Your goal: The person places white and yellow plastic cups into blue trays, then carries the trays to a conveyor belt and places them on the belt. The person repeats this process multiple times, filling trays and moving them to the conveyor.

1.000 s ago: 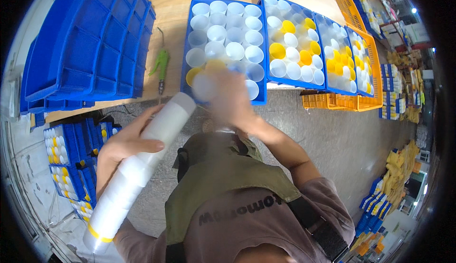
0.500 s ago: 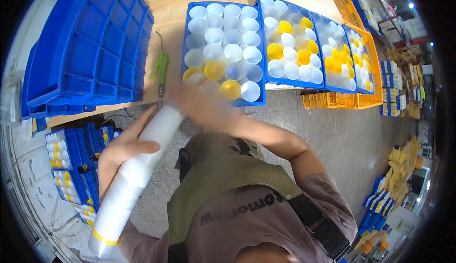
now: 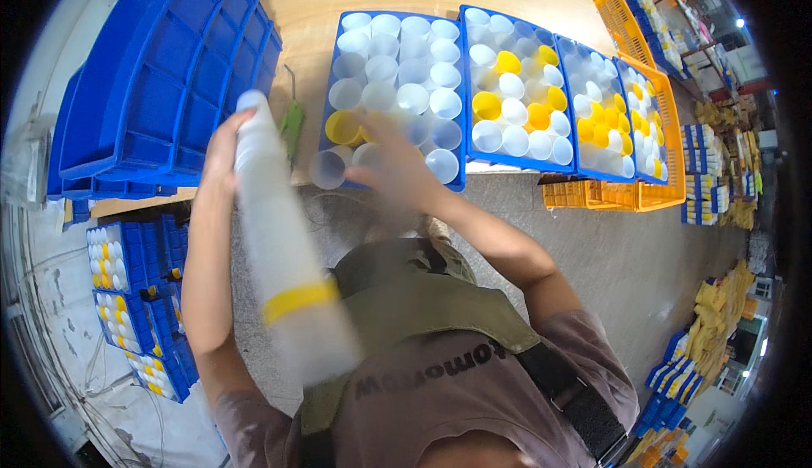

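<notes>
My left hand (image 3: 222,151) is closed around the upper part of a long stack of nested white plastic cups (image 3: 283,240), with one yellow band near its lower end. The stack stands tilted in front of me, its lower end blurred near my apron. My right hand (image 3: 393,164) is over the front of the nearest blue bin (image 3: 463,130), blurred by motion, thumb and fingers apart. By its thumb, a translucent cup (image 3: 327,169) sits at the bin's front left corner. Beside its fingertips is a yellow cup (image 3: 342,128) among rows of white ones.
Nested blue bins (image 3: 169,87) stand on edge at the table's left. A green-handled air blow gun (image 3: 292,125) lies beside them. More cup-filled blue bins (image 3: 518,87) line the right, by an orange crate (image 3: 668,130). Filled bins (image 3: 114,257) are stacked below left.
My right hand has moved from the stack's top to the bin's front. The stack has swung more upright, its lower end moving right. A cup now shows at the bin's front left corner.
</notes>
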Demonstrator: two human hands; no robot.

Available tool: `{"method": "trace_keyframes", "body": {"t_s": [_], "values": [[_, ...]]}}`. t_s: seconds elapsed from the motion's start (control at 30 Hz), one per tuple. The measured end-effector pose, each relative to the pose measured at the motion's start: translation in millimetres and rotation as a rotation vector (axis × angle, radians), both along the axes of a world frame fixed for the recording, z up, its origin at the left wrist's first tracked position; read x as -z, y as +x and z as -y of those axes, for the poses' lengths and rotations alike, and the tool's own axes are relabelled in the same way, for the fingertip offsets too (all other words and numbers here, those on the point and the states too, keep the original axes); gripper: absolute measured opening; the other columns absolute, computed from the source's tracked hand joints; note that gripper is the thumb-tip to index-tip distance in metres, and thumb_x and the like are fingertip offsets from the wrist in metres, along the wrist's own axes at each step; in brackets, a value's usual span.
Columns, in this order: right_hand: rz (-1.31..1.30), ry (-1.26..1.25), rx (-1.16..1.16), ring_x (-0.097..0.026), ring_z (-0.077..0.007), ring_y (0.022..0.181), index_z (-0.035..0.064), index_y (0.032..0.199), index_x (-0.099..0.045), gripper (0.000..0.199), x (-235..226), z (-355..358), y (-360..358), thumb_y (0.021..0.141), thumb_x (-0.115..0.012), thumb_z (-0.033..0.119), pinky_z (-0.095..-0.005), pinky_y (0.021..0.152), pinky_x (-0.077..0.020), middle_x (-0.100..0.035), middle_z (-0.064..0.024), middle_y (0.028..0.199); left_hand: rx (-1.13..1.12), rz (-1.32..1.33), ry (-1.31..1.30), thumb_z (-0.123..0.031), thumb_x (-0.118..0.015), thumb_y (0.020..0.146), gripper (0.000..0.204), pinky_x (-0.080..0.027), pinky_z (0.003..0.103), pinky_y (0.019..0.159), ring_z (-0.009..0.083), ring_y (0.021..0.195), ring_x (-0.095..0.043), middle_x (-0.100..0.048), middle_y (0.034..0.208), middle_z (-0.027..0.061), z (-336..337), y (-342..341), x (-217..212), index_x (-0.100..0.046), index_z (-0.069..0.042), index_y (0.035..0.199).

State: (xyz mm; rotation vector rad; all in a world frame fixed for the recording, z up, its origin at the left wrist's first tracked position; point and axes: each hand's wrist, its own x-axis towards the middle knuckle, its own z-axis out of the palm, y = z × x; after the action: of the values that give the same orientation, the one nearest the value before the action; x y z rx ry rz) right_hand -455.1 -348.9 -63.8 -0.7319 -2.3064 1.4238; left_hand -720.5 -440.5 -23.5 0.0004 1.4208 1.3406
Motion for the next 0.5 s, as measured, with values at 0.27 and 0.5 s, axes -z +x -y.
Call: {"method": "trace_keyframes", "body": {"t_s": [0.27, 0.5], "values": [[-0.174, -0.621, 0.027, -0.044, -0.0235, 0.128, 0.003, 0.149, -0.028, 0.083, -13, -51, 117, 0.084, -0.073, 0.029, -0.0353, 0.106, -0.0366, -0.045, -0.0162, 0.14, 0.084, -1.811, 0.119, -0.033, -0.048, 0.1, 0.063, -0.018, 0.048, 0.116, 0.0431, 0.142, -0.022, -0.025, 0.151, 0.0291, -78, 108, 91, -0.029, 0.005, 0.145], [0.223, 0.309, 0.399, -0.048, -0.03, 0.127, 0.0018, 0.148, -0.029, 0.084, 22, -194, 270, 0.081, -0.075, 0.02, -0.0378, 0.104, -0.0396, -0.045, -0.0211, 0.141, 0.008, -1.641, -0.045, -0.028, -0.058, 0.092, 0.064, -0.02, 0.052, 0.115, 0.0456, 0.142, -0.02, -0.031, 0.149, 0.0273, -84, 134, 140, -0.034, 0.005, 0.142]]}}
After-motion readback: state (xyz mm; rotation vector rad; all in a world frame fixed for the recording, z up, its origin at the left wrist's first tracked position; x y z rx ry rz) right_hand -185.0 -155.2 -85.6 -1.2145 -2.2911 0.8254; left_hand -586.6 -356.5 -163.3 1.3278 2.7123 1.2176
